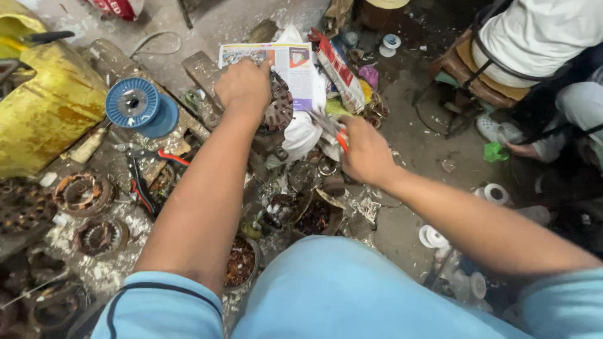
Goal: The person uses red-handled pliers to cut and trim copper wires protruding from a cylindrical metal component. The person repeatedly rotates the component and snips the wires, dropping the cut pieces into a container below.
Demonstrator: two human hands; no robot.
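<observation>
Pressing down on a round motor stator (pixel 278 108), the left hand (pixel 244 83) is lying closed over its upper left edge, knuckles up, fingers curled onto the metal. The stator is sitting tilted on a heap of scrap at the middle of the littered floor (pixel 414 119), partly over a printed paper sheet (pixel 295 66) and touching a white cloth (pixel 300 135) just below it. The right hand (pixel 365 150) is gripping orange-handled pliers (pixel 331 130), fist clenched round the handles, the tips pointing toward the stator's right edge; whether they are touching it cannot be told. Left of the arms, a blue wire spool (pixel 133 102) is resting beside a yellow metal casing (pixel 47 107). Red-and-black cutters (pixel 146 176) are lying near the spool, and two more wound stators (pixel 83 193) are sitting below them among paper scraps. At upper right another person (pixel 540 37) is sitting well apart, one sandalled foot (pixel 496 130) on the floor.
</observation>
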